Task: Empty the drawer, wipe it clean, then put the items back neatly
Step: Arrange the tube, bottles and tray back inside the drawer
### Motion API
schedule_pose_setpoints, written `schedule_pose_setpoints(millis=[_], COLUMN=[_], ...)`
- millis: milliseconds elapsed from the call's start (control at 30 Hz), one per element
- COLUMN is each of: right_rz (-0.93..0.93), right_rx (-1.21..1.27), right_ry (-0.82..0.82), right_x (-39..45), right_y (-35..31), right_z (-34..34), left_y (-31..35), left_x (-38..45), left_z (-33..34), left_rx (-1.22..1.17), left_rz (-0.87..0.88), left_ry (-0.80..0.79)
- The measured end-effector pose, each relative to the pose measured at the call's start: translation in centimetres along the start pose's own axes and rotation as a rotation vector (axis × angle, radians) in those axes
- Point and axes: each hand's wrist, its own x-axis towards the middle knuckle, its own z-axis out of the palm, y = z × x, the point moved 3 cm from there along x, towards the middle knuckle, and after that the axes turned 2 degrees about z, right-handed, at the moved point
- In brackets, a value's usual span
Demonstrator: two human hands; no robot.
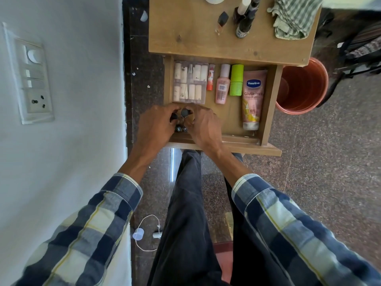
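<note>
The wooden drawer (270, 104) stands pulled out below the table top. Inside lie a clear box of pale tubes (190, 82), a small orange tube (210, 79), a pink bottle (222, 84), a green bottle (236, 80) and a pink Vaseline tube (252, 100). At the drawer's front left corner, my left hand (155, 125) and my right hand (203, 125) are cupped together around several small dark bottles (182, 120). Fingers of both hands curl onto these bottles, and their lower parts are hidden between the hands.
On the table top (191, 32) stand a few dark bottles (245, 17), a small nail polish bottle (221, 22) and a striped green cloth (294, 17). An orange bucket (301, 87) sits on the floor right of the drawer. A wall with a switch panel (33, 79) is at left.
</note>
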Motion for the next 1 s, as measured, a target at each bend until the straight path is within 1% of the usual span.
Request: schedule_pose_setpoints(millis=[100,233,567,633,767,1000], right_rz=[0.004,0.007,0.069,0.060,0.047,0.082], right_rx=[0.031,0.043,0.074,0.111,0.219,0.341], right_ry=[-0.048,-0.120,-0.164,-0.124,0.031,0.434], right_x=[0.0,0.1,0.1,0.1,0.6,2.7], right_y=[0.0,-0.1,0.3,0.5,0.7,0.7], right_z=[0.4,0.4,-0.1,-0.6,-3.0,-9.8], left_y=[-0.1,-0.2,0.0,0.1,1.1,5.6], left_x=[0.4,0.9,0.9,1.0,1.5,4.1], left_z=[0.0,0.1,-0.3,-0.6,-1.0,-2.0], left_rx=[0.009,0.008,-0.006,-0.028,-0.139,-0.234], left_rz=[0.027,0.007,0.005,0.034,0.118,0.229], left_ry=[-0.003,-0.019,-0.071,-0.051,0.077,0.279])
